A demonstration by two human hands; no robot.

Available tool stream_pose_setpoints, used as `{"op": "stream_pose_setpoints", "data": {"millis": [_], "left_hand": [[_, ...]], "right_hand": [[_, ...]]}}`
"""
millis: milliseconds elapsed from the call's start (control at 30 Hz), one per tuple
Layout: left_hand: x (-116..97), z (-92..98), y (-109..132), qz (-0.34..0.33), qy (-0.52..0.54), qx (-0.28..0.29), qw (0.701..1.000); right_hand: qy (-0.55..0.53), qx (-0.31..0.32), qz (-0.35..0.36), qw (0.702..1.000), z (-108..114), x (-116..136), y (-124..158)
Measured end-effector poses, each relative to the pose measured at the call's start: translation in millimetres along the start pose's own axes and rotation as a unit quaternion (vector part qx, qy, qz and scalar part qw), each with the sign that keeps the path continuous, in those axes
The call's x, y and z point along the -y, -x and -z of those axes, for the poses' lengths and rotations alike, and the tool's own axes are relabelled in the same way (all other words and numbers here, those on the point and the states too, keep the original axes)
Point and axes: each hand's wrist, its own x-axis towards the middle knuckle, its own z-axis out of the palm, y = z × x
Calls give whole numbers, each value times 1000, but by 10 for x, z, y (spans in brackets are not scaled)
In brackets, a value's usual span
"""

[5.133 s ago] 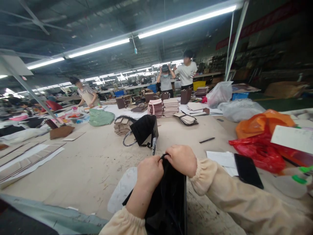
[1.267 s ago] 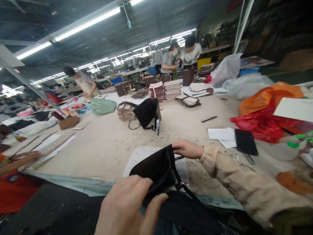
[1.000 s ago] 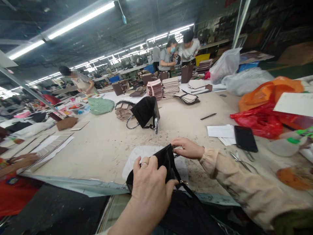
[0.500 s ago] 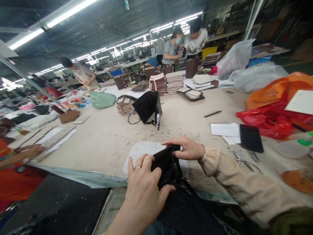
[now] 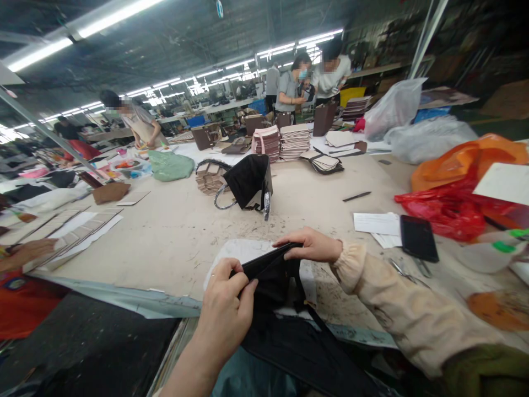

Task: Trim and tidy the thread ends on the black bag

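A black bag [image 5: 268,289] lies tilted at the table's near edge, its upper rim stretched between my two hands. My left hand [image 5: 226,300] is closed, thumb and fingers pinching the near left end of that rim. At the far right end, my right hand [image 5: 314,245] grips the same rim between thumb and fingers. Black fabric and a strap [image 5: 328,331] trail from the bag over the table edge toward my lap. Beneath the bag is a pale sheet [image 5: 225,259]. The bag's inside is dark and mostly hidden.
Another black bag [image 5: 248,182] with wrapped handles stands ahead. Stacks of panels [image 5: 294,140] lie behind it. To my right are a phone [image 5: 418,237], white papers [image 5: 376,223], metal tools [image 5: 403,270] and a red plastic bag [image 5: 442,212]. A co-worker's hand [image 5: 28,253] rests at the left; other people stand farther back.
My left hand has moved left and down and its spread fingers have closed on the rim. The bag's rim is now pulled straighter. My right hand stays at its end, with fingers flatter.
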Motion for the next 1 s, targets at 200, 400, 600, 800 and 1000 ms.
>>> {"op": "stream_pose_setpoints", "data": {"millis": [200,400,600,800,1000], "left_hand": [[56,23,-49,6,33,-1,999],[95,13,-78,25,51,-3,998],[96,1,-87,28,46,-11,998],[94,-8,-95,28,37,-38,998],[106,-17,-87,35,22,-50,998]], "right_hand": [[-14,25,9,1000,48,9,-17],[-35,44,-7,998,92,13,-14],[-34,34,-39,998,74,12,-19],[-31,13,-52,998,51,-11,-20],[-22,-1,-51,998,39,-43,-33]]}}
